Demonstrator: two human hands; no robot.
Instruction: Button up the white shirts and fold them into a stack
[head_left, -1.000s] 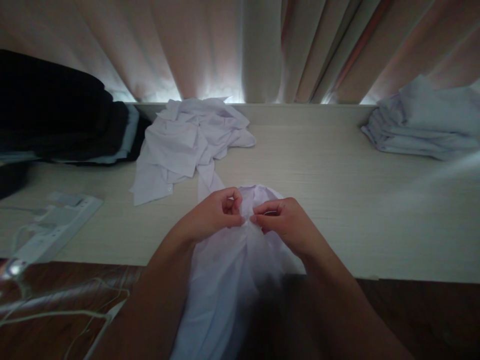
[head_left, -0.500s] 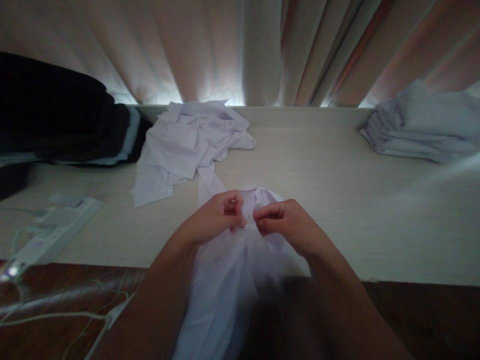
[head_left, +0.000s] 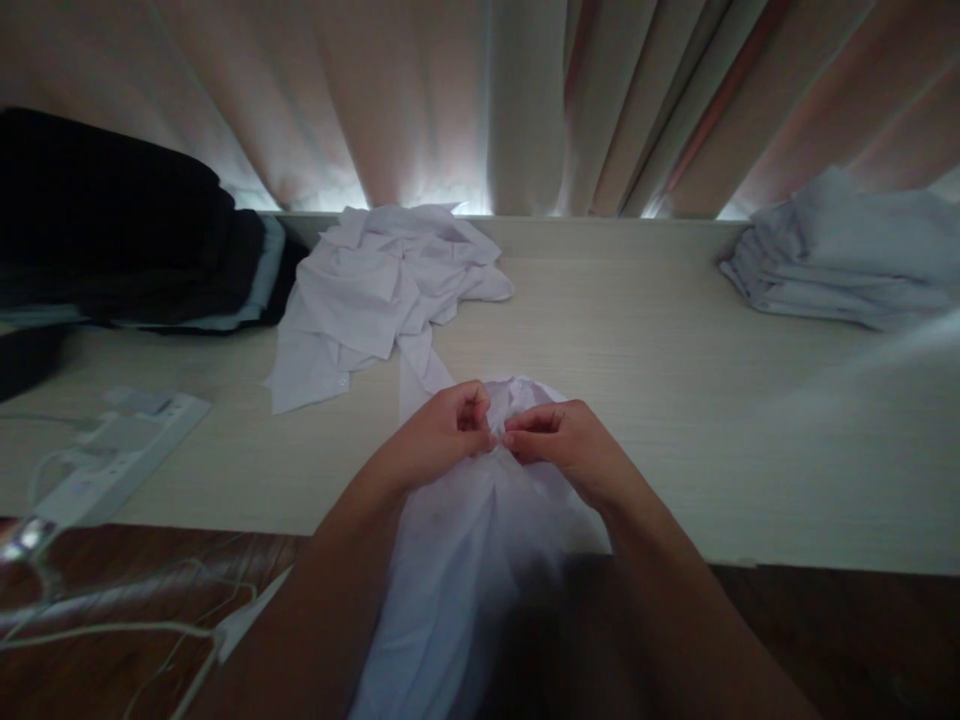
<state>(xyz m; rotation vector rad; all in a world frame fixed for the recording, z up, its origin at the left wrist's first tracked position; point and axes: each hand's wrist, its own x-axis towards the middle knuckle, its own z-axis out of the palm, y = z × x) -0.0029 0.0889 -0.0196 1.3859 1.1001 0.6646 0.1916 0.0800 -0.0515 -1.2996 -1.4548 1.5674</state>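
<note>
A white shirt (head_left: pixel 450 560) lies partly on the pale table and hangs over its front edge towards me. My left hand (head_left: pixel 450 425) pinches the shirt's cloth near its upper part, thumb against fingers. Close beside it, my right hand (head_left: pixel 559 435) pinches the same area, and the two thumbs nearly meet. Whatever small part sits between the fingertips is too blurred to make out. A small button shows on the cloth just above the hands. Behind my left hand lies a rumpled heap of white shirts (head_left: pixel 375 290).
Folded white clothes (head_left: pixel 847 260) are stacked at the back right. A dark clothes stack (head_left: pixel 120 220) stands at the back left. On the left, a white power strip (head_left: pixel 112 460) with plugs and cables lies near the table's (head_left: pixel 637 330) front edge. Curtains (head_left: pixel 420 100) hang behind.
My right hand has moved slightly left, bringing its fingertips closer to those of my left hand at the shirt. The heap and stacks stay where they were.
</note>
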